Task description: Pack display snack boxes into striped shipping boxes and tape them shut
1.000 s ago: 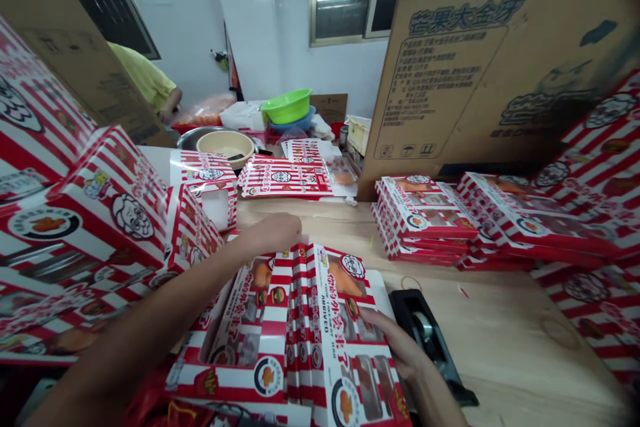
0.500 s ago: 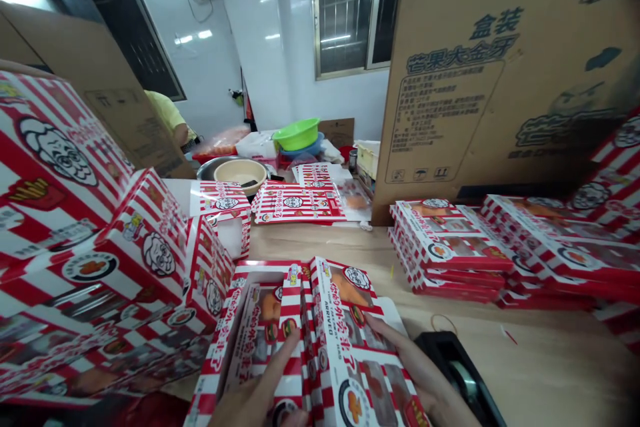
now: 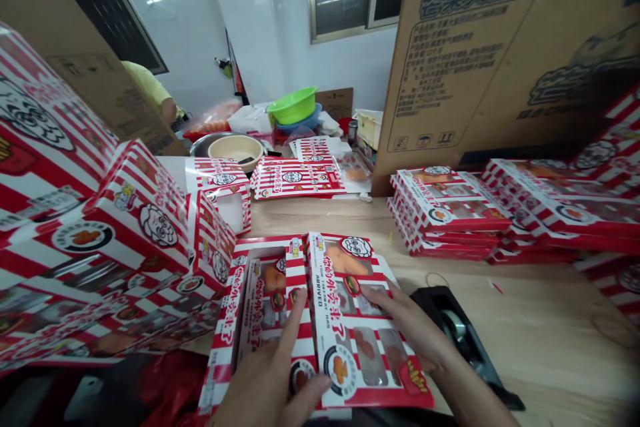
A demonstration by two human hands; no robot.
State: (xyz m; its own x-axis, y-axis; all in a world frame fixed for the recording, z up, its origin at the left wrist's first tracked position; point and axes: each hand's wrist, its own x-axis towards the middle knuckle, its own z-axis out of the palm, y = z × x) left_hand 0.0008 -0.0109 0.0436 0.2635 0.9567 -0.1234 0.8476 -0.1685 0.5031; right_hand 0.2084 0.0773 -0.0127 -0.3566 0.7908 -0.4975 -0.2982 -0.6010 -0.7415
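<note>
The left hand (image 3: 267, 373) is spread, forefinger straight over the open striped carton (image 3: 227, 330), thumb reaching to the windowed box (image 3: 345, 323). The right hand (image 3: 417, 327) lays extended fingers on that box's right side; its thumb is hidden, so I cannot tell if it pinches. Both packages lie side by side at the worktop's (image 3: 545, 330) near edge.

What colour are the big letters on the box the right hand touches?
The big letters on that box are red, clearest in the head view.
</note>
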